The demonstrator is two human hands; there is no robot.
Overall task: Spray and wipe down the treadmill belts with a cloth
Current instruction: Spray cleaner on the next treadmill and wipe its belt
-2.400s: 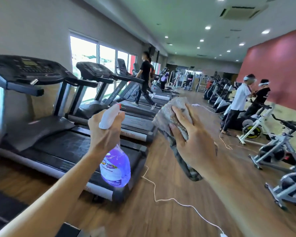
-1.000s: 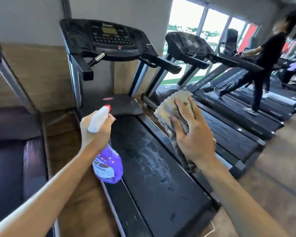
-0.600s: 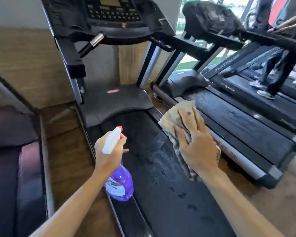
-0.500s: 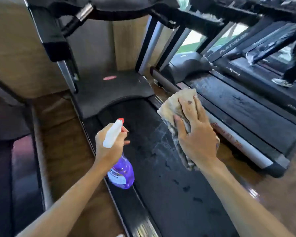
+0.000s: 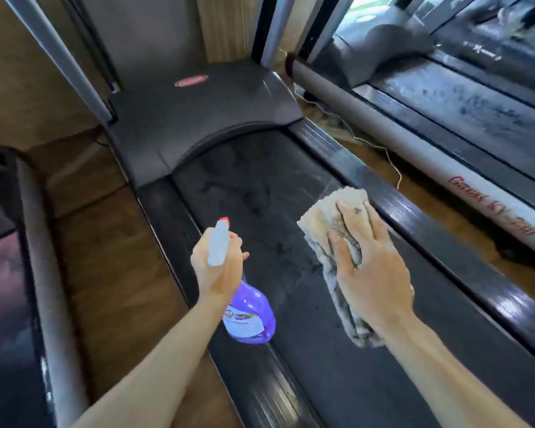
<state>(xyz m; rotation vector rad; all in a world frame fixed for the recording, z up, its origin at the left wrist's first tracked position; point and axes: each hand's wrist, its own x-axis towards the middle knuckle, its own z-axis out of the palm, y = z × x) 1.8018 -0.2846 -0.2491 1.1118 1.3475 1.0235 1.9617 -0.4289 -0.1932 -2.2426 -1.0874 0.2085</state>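
Observation:
A black treadmill belt (image 5: pixel 260 193) runs from the grey motor cover (image 5: pixel 195 115) toward me, dull with smudges. My left hand (image 5: pixel 218 267) grips the neck of a purple spray bottle (image 5: pixel 247 313) with a white, red-tipped nozzle aimed forward over the belt's left side. My right hand (image 5: pixel 368 267) holds a crumpled beige and grey cloth (image 5: pixel 325 220) over the right half of the belt, fingers spread across it. Whether the cloth touches the belt I cannot tell.
Ribbed side rails (image 5: pixel 374 186) flank the belt. A second treadmill (image 5: pixel 464 109) with a smeared belt lies to the right, across a strip of wooden floor with a thin cable (image 5: pixel 393 162). Another machine's rail (image 5: pixel 40 242) stands at the left. Grey uprights (image 5: pixel 62 60) rise ahead.
My view has dropped from the gym room to this treadmill's deck. Both hands have come lower over the belt, the bottle still in my left hand and the cloth in my right.

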